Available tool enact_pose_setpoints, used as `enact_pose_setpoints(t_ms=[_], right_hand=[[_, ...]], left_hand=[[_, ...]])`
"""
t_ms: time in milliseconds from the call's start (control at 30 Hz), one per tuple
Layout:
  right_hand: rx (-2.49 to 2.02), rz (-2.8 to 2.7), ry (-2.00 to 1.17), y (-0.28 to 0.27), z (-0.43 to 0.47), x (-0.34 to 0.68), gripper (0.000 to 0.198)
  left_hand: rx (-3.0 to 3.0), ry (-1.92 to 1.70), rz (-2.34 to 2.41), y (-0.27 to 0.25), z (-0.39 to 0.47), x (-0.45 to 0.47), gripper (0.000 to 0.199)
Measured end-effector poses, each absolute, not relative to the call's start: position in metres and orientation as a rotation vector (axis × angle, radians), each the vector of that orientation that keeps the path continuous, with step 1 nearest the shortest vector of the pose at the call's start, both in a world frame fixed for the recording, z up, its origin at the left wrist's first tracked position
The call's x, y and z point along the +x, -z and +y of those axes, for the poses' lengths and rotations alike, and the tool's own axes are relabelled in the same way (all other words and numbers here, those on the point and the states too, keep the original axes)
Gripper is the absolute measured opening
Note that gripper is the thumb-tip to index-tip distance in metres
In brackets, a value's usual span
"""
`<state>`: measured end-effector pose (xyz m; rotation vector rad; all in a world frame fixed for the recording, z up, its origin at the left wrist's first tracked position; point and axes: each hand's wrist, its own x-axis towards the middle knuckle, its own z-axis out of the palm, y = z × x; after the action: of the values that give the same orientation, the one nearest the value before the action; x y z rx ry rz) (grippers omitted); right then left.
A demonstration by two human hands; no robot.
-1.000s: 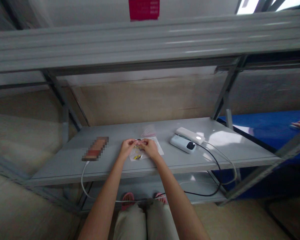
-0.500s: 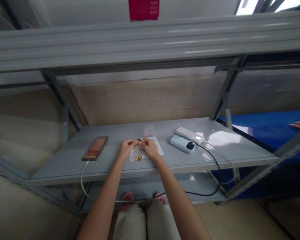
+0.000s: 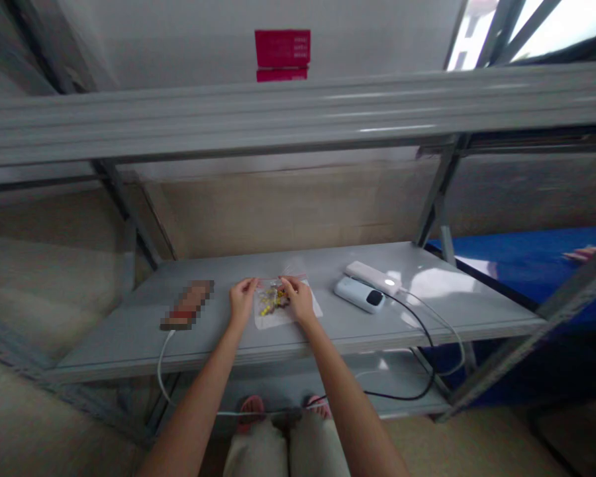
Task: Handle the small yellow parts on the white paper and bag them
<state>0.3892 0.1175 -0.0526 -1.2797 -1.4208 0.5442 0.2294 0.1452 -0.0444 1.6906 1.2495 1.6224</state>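
Observation:
A clear zip-top plastic bag lies on the grey shelf between my hands. Small yellow and dark brown pieces show through it, too small to name. My left hand pinches the bag's upper left corner between thumb and fingers. At the upper right, my right hand is closed on the same top edge, its fingers curled and partly hiding the bag. Another clear bag appears to lie beneath, its edge showing past my right hand.
A pixelated phone-shaped object with a white cable lies to the left. On the right are a light blue device and a white one, with cables looping over the shelf edge. A thick metal beam crosses above.
My hands have drawn apart, from close together over the bag to its two upper corners. More yellow and brown pieces now show in the bag. The view has tilted slightly upward.

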Motion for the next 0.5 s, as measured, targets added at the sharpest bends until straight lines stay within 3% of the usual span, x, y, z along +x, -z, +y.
enact_pose_setpoints(t_ms=[133, 200, 367, 500], right_hand=[[-1.296, -1.302, -0.556, 0.052, 0.119, 0.392, 0.044], [-1.323, -1.305, -0.561, 0.053, 0.12, 0.393, 0.047], [-1.355, -1.351, -0.554, 0.057, 0.123, 0.393, 0.05], [-1.361, -1.371, -0.535, 0.058, 0.124, 0.393, 0.052]], left_hand=[[1.695, -1.969, 1.354, 0.009, 0.161, 0.203, 0.037], [1.907, -1.933, 1.313, -0.002, 0.172, 0.191, 0.036], [2.335, -1.215, 1.384, 0.017, 0.188, 0.171, 0.031], [2.376, -0.869, 1.522, 0.037, 0.187, 0.162, 0.021]])
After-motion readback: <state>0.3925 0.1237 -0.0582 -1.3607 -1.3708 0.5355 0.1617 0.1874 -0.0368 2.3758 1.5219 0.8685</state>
